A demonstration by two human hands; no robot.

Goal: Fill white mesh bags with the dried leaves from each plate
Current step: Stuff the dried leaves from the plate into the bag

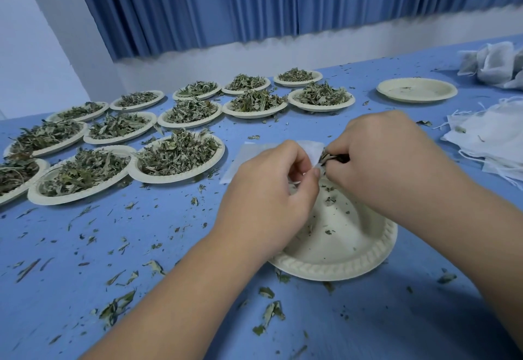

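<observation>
Colour record: blue desk (382,325), flecked green
Plates (334,269) cream with ribbed rims; dried leaves (178,153) grey-green; mesh bags (486,133) white; curtain (198,6) blue, vertically pleated; wall (42,34) white.

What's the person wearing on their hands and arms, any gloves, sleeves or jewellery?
Nothing shows. The left hand and right hand are bare, with no gloves, rings or watch. Both forearms are bare too, no sleeve in view.
</observation>
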